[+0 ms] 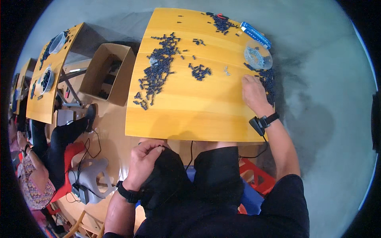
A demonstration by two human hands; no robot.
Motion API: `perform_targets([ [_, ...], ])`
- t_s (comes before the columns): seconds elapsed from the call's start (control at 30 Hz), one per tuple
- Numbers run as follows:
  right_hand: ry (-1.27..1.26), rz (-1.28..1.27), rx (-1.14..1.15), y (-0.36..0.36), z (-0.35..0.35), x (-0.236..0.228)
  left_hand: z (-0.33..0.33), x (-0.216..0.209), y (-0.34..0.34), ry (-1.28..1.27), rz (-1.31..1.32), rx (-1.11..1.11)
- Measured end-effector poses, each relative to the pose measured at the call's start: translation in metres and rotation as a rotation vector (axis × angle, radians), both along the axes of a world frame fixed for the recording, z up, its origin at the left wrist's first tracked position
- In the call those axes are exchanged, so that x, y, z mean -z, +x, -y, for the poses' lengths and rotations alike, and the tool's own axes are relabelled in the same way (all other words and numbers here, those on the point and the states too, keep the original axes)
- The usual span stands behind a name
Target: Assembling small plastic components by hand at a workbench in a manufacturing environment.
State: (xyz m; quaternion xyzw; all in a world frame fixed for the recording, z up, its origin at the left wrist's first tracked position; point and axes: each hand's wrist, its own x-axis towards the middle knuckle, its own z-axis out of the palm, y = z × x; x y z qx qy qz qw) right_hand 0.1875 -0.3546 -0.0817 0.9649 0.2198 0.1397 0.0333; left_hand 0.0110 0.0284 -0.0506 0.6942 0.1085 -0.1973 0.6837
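My left hand (143, 162) rests above my thigh, just in front of the table's near edge. Its fingers are curled with the thumb pressed against them, and what they hold, if anything, is too small to name. At the table's right side, my right hand (254, 92) has its fingers bunched together beside a pile of small black cylindrical pieces (270, 85); its fingertips hide whatever lies between them. Just beyond that hand stands a clear round tub (266, 62) of small silvery parts. Left of it lies a little cluster of silvery pieces (227, 71).
The yellow wooden table (190, 115) carries a long heap of black pieces (158, 71) at left, a smaller group (200, 72) mid-table and a far pile (223, 24). A blue-and-white box (256, 35) lies at far right. Left are a cardboard box (107, 73) and a seated person (37, 178).
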Motion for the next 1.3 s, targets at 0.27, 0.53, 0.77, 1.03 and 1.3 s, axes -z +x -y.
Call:
perform_targets([
  [0.27, 0.298, -0.211, 0.111, -0.007, -0.037, -0.006, -0.002, -0.013, 0.000, -0.175, -0.135, 0.024],
  [0.53, 0.556, -0.168, 0.191, 0.021, -0.031, 0.012, -0.002, -0.007, -0.001, -0.277, -0.055, -0.022],
  [0.77, 0.750, -0.426, 0.448, 0.062, -0.021, 0.020, -0.003, -0.005, -0.005, -0.171, -0.085, -0.015],
  [1.03, 0.507, -0.609, 0.476, 0.075, -0.042, 0.004, -0.001, 0.003, -0.005, -0.021, -0.125, 0.034],
  [1.3, 0.540, -0.568, 0.298, 0.067, -0.045, 0.008, -0.004, 0.008, -0.002, 0.026, -0.083, 0.041],
])
